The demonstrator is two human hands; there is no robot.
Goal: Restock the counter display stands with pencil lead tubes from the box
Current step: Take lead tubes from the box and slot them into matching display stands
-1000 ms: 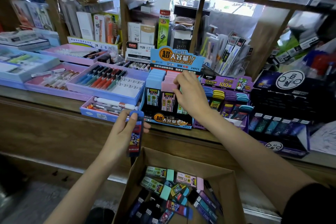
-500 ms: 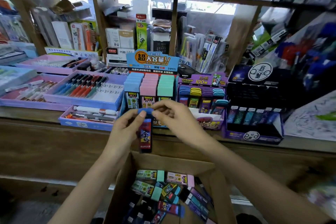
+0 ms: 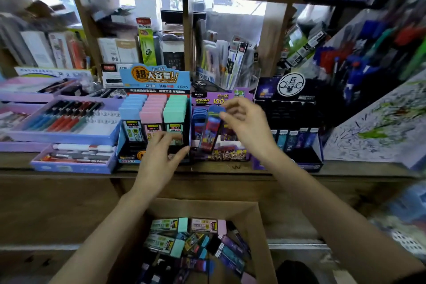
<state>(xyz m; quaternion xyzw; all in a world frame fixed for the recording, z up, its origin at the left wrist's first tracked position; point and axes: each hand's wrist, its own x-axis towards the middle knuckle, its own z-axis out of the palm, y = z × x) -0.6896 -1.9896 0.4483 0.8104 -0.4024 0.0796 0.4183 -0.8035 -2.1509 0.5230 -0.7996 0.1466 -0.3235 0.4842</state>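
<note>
My right hand [image 3: 246, 122] pinches the blue cap of a dark lead tube [image 3: 211, 129] and holds it tilted over the purple display stand [image 3: 221, 157], which carries blue-capped tubes. Beside it, my left hand [image 3: 161, 157] hovers with its fingers spread and holds nothing, just in front of the blue display stand [image 3: 154, 80] with blue, pink and green tubes. Below the counter stands the open cardboard box [image 3: 258, 221] with several loose tubes in it.
A dark display stand [image 3: 288, 140] with a row of tubes sits right of the purple one. Purple trays of pens [image 3: 69, 120] lie at the left. A wooden counter edge [image 3: 69, 173] runs across. Shelves of stationery rise behind.
The tube passed from my left hand to my right hand, which moved it up and right over the purple stand. My left hand let go and opened.
</note>
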